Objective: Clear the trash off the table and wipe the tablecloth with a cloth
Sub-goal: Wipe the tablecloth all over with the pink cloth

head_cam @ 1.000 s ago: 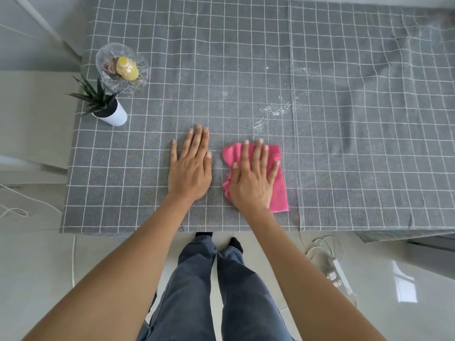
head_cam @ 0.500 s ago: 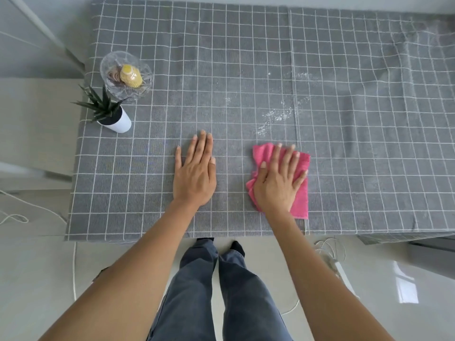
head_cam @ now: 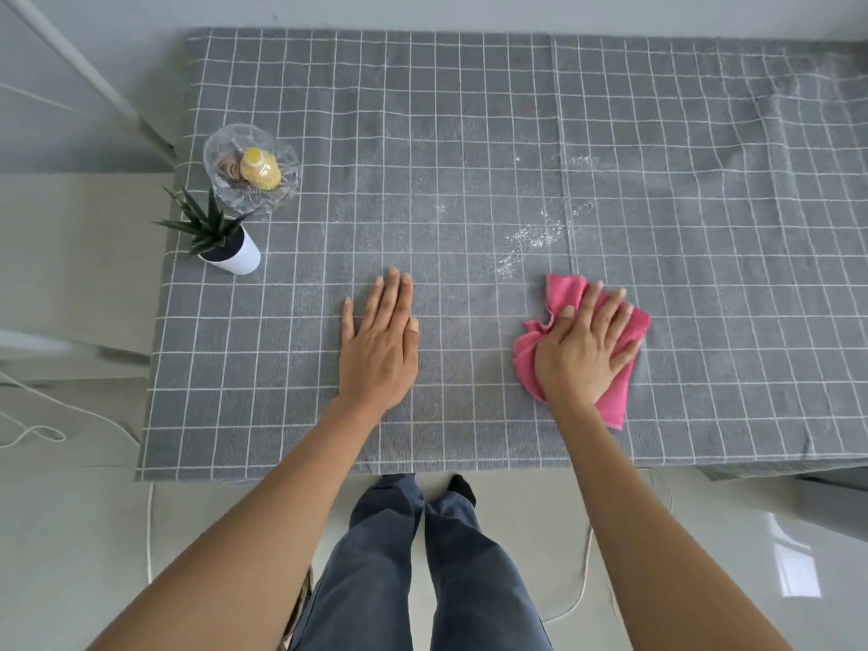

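Note:
A grey tablecloth (head_cam: 469, 133) with a white grid covers the table. My right hand (head_cam: 582, 350) presses flat on a pink cloth (head_cam: 620, 392) near the front edge, right of centre; the cloth is bunched at its left side. White powdery specks (head_cam: 535, 237) lie on the tablecloth just beyond the cloth. My left hand (head_cam: 380, 340) rests flat on the tablecloth, fingers together, holding nothing.
A clear glass dish (head_cam: 251, 169) with a yellow item in it stands at the far left. A small spiky plant in a white pot (head_cam: 230, 251) stands in front of it. The tablecloth is wrinkled at the far right. Cables lie on the floor.
My right hand has slid the pink cloth to the right along the front of the table, and the cloth has bunched up. My left hand has stayed flat in place.

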